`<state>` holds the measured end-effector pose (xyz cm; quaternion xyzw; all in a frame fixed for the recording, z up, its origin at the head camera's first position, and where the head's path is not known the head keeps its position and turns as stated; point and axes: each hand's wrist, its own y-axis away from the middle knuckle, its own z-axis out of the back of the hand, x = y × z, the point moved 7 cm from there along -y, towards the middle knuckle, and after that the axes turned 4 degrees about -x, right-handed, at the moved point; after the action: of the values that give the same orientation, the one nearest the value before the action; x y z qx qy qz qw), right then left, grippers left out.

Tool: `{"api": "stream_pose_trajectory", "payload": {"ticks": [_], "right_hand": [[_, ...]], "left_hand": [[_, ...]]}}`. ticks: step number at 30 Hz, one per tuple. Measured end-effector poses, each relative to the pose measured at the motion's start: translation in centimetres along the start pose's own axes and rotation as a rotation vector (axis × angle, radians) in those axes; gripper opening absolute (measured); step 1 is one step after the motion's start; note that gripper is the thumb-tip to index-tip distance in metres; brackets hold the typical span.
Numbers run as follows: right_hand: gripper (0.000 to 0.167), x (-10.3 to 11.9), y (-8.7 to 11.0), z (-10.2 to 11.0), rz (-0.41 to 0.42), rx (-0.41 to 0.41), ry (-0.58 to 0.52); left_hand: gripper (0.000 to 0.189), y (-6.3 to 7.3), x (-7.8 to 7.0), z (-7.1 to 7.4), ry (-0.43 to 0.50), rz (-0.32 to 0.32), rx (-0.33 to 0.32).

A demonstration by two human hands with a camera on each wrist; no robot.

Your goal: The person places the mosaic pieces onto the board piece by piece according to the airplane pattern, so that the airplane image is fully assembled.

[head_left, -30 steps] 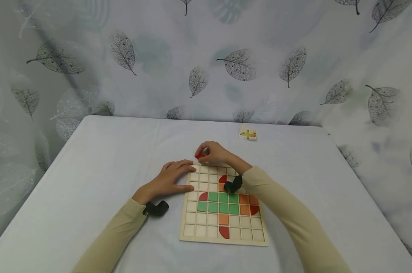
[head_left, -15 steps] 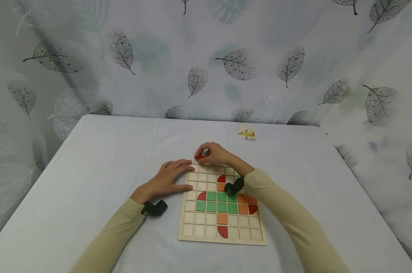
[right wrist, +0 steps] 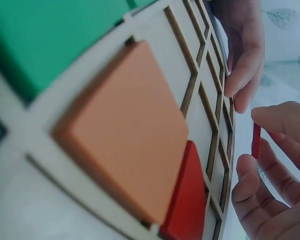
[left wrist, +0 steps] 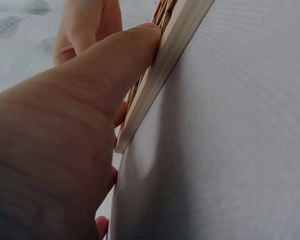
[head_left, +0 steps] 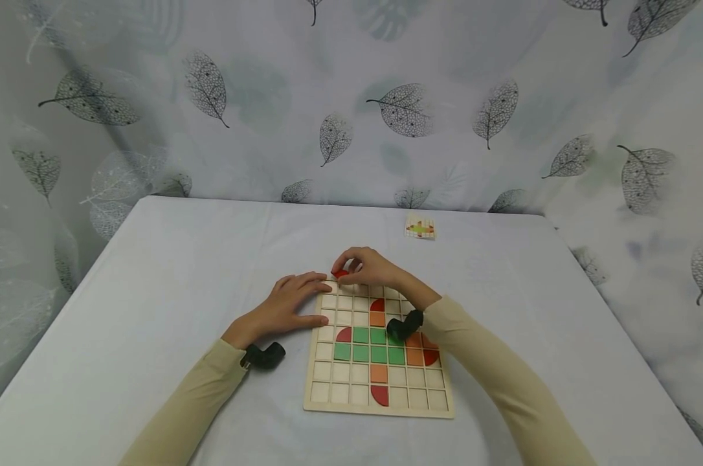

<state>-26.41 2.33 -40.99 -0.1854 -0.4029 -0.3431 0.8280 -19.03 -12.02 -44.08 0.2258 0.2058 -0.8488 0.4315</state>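
Observation:
My right hand [head_left: 370, 266] pinches a red tile [head_left: 340, 274] between thumb and fingers, just past the far left corner of a wooden grid board [head_left: 380, 412]. In the right wrist view that red tile [right wrist: 256, 141] stands edge-on, clear of the board. My left hand [head_left: 290, 303] rests on the board's left edge with fingers spread; its thumb [left wrist: 140, 40] lies on the rim in the left wrist view. Green square tiles [head_left: 360, 353], orange square tiles [head_left: 379, 373] and red quarter-round tiles [head_left: 380, 395] sit in the board's cells. My right wrist hides some cells.
A small pattern card [head_left: 420, 227] lies near the far edge of the white-covered table [head_left: 212, 259]. A leaf-print curtain [head_left: 270, 97] hangs behind it. Black wrist cameras [head_left: 264, 356] sit on both wrists.
My right hand, still pinching the red tile, has come slightly nearer, toward the board's far left corner. The left hand stays in place on the board.

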Motion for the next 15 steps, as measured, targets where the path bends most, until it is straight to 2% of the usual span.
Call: {"api": "stream_pose_trajectory", "payload": {"ticks": [6,15], "right_hand": [[0.020,0.2,0.6,-0.2,-0.001,0.036,-0.022],[0.022,0.3,1.3,-0.4,0.040,0.077,-0.033]], "left_hand": [[0.059,0.0,0.1,-0.1,-0.001,0.000,0.003],[0.059,0.0,0.0,0.0,0.002,-0.009,-0.005]]}}
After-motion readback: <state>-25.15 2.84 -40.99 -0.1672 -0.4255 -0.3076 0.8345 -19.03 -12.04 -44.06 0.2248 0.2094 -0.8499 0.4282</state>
